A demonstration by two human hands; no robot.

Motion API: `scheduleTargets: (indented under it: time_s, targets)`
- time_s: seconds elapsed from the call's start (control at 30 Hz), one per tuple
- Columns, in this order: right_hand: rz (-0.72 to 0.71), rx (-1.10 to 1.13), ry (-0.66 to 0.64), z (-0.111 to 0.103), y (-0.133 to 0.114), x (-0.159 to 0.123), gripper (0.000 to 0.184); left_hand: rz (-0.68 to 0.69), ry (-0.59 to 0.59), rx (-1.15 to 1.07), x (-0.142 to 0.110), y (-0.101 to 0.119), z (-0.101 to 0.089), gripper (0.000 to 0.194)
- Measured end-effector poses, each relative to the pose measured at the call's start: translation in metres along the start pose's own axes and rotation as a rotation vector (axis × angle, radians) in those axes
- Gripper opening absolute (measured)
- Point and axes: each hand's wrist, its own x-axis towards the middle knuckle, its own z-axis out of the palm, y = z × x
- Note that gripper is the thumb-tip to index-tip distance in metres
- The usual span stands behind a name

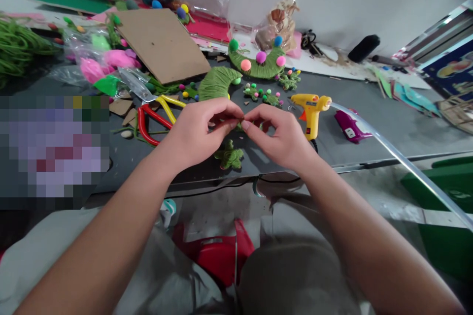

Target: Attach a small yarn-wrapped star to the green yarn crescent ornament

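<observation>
My left hand (201,130) and my right hand (279,135) meet above the dark table's (384,128) front edge. Both pinch a small green yarn-wrapped piece (239,125) between thumb and fingers; most of it is hidden by my fingers. Just below them lies a green yarn star shape (229,156). A half-wrapped green yarn crescent (218,83) lies right behind my hands. A yellow glue gun (311,110) stands to the right of my right hand, with a long clear glue stick (399,157) running out of its back.
Red-and-yellow-handled scissors (153,115) lie left of my hands. A cardboard sheet (162,44), bags of pompoms (107,56), a green crescent with pompoms (258,64) and small decorated stars (262,96) fill the back. A purple lighter-like object (349,128) lies right. A red stool (218,251) stands below.
</observation>
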Motion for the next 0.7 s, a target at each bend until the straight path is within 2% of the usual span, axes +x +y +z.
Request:
scheduleTargets:
  time_s: [0.13,0.3,0.43,0.6,0.7]
  targets:
    - [0.081,0.052,0.003,-0.004,-0.008,-0.003,0.016,0.019,-0.040,0.025,-0.005,0.003,-0.007,0.015]
    - [0.115,0.017,-0.114,-0.007,-0.017,-0.006,0.022,0.006,-0.122,0.014,-0.010,0.009,-0.013,0.024]
    - [0.174,0.039,-0.154,-0.006,-0.022,-0.008,0.019,-0.024,-0.169,0.038,-0.011,0.015,-0.015,0.027]
    - [0.232,0.100,-0.250,-0.009,-0.022,-0.012,0.033,-0.044,-0.127,0.040,-0.013,0.019,-0.020,0.029]
    - [0.218,0.103,-0.275,-0.012,-0.021,-0.015,0.033,-0.046,-0.116,-0.022,-0.015,0.017,-0.021,0.029]
